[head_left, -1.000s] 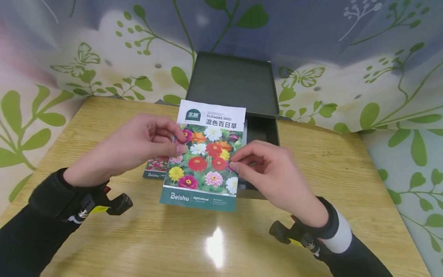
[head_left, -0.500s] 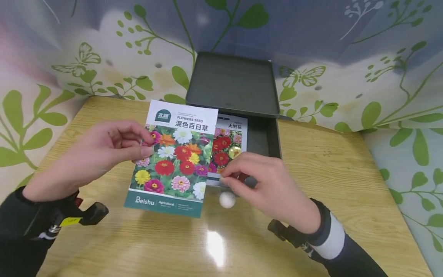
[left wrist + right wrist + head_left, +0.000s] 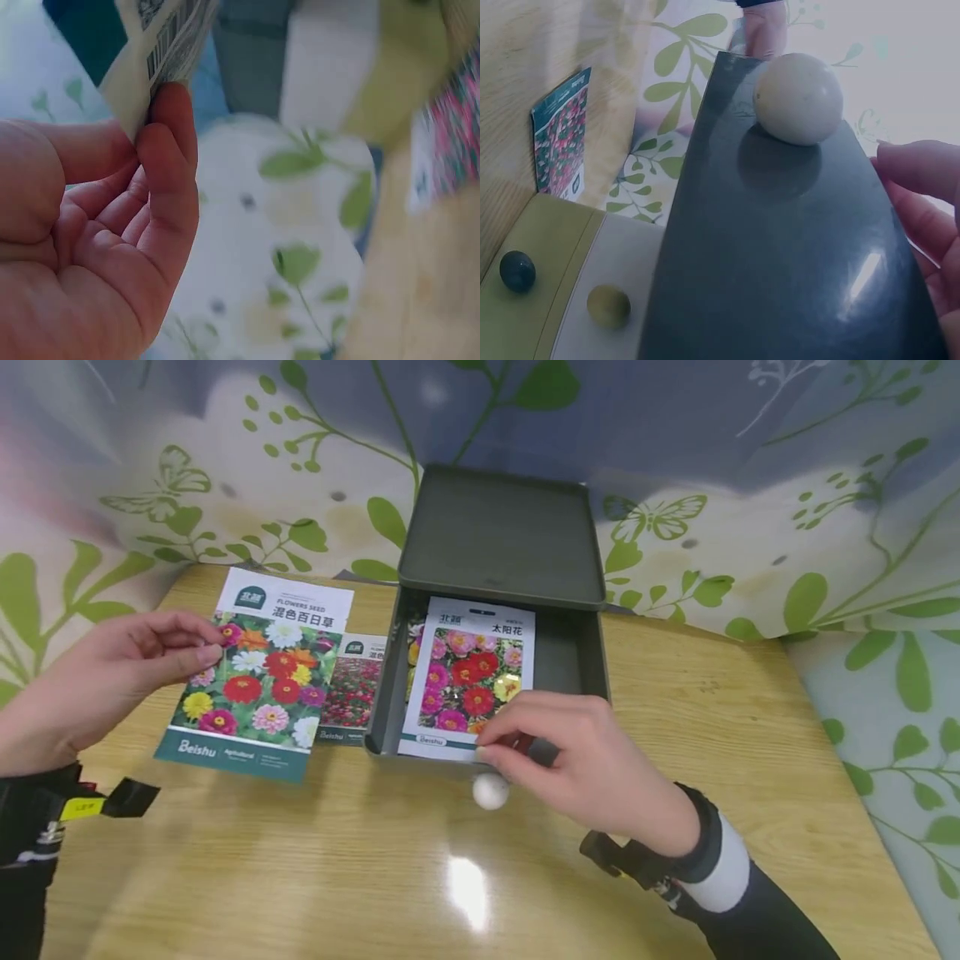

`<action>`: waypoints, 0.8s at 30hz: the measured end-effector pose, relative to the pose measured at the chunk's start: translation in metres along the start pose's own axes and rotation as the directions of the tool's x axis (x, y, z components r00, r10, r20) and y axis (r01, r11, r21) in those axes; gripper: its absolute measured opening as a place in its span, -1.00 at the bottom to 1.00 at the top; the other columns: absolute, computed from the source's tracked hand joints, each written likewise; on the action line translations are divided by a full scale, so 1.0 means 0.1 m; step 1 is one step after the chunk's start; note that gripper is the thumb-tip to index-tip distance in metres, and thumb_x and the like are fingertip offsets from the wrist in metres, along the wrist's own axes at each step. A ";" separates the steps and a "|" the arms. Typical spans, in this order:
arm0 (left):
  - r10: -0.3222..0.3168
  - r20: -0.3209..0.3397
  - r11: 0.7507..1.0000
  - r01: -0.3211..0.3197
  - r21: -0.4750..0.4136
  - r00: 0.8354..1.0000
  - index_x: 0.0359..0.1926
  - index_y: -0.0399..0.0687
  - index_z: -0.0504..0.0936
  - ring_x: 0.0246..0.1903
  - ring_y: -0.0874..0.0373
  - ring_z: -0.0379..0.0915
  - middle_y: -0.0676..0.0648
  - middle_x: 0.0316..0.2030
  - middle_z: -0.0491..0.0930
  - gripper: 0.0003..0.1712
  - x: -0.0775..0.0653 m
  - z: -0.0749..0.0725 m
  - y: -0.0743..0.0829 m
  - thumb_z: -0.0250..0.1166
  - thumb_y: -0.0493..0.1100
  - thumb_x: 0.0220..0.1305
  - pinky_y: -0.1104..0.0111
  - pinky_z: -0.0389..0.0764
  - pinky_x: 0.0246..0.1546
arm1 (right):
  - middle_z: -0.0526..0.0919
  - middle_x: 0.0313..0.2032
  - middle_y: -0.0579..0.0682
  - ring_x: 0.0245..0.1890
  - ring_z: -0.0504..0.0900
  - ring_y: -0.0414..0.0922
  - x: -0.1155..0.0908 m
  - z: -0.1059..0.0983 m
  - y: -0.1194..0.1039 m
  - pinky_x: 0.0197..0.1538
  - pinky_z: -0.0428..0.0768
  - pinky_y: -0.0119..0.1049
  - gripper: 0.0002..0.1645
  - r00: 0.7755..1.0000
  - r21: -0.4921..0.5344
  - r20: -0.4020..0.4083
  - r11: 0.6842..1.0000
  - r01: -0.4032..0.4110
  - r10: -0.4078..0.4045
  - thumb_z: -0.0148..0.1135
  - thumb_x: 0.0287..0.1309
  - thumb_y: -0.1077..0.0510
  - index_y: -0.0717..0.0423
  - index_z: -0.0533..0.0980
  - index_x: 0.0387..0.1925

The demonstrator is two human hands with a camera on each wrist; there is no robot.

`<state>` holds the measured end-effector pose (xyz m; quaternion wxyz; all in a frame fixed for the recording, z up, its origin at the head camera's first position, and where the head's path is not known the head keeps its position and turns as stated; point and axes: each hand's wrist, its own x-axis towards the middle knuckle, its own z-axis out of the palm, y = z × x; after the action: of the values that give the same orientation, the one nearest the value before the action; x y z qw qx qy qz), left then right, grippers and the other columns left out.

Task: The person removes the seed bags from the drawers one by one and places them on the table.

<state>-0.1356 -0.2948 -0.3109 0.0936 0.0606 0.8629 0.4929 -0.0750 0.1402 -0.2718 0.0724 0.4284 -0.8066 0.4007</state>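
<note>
In the head view my left hand (image 3: 123,672) pinches the left edge of a seed packet (image 3: 255,681) between thumb and fingers. Mixed zinnia-like flowers cover its front, and it is held up over the left of the table. The left wrist view catches its barcoded back (image 3: 171,41). A second seed packet (image 3: 465,672), with pink, red and yellow flowers, rests in an open dark grey drawer (image 3: 558,660). Thumb and index finger of my right hand (image 3: 581,760) pinch this packet's lower edge at the drawer's front rim, hiding its lower right corner.
A white round knob (image 3: 491,791) sits on the drawer's front. Below that front are a white drawer (image 3: 626,259) and an olive drawer (image 3: 525,319), each knobbed. Another seed packet (image 3: 351,689) stands left of the open drawer. A patterned curtain (image 3: 262,452) hangs behind.
My left hand has carried the zinnia packet leftward, uncovering the packet in the drawer and the knob. My right hand let go of the zinnia packet and moved slightly down to the other packet's lower edge.
</note>
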 end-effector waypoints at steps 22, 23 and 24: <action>-0.107 0.058 0.988 0.099 0.122 0.993 0.21 -0.31 0.40 -0.16 0.39 0.51 0.00 -0.05 0.58 -0.55 0.55 0.02 -0.82 0.05 -0.03 0.55 0.53 0.56 -0.15 | 0.68 -0.32 -0.18 -0.37 0.57 -0.33 -0.02 -0.01 0.01 -0.31 0.60 -0.40 -0.92 0.999 0.019 0.032 0.999 -0.029 0.028 0.37 0.22 0.26 0.04 0.68 -0.25; -0.110 0.065 0.988 0.102 0.113 0.992 0.20 -0.33 0.40 -0.17 0.38 0.51 0.00 -0.06 0.58 -0.55 0.57 0.03 -0.83 0.04 -0.04 0.56 0.51 0.56 -0.16 | 0.68 -0.32 -0.18 -0.37 0.57 -0.33 -0.02 -0.01 0.01 -0.32 0.60 -0.39 -0.91 0.999 0.017 0.030 1.000 -0.026 0.025 0.37 0.21 0.27 0.04 0.68 -0.26; -0.111 0.076 0.989 0.103 0.103 0.991 0.20 -0.35 0.39 -0.17 0.37 0.51 0.00 -0.06 0.58 -0.56 0.59 0.04 -0.84 0.02 -0.07 0.57 0.49 0.57 -0.17 | 0.68 -0.32 -0.18 -0.37 0.57 -0.33 -0.02 -0.01 0.01 -0.32 0.60 -0.39 -0.89 0.999 0.015 0.030 1.000 -0.025 0.024 0.38 0.20 0.28 0.03 0.68 -0.26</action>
<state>-0.1931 -0.3229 -0.3913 0.1517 0.0389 0.8837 0.4410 -0.0744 0.1427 -0.2727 0.0518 0.4250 -0.8097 0.4014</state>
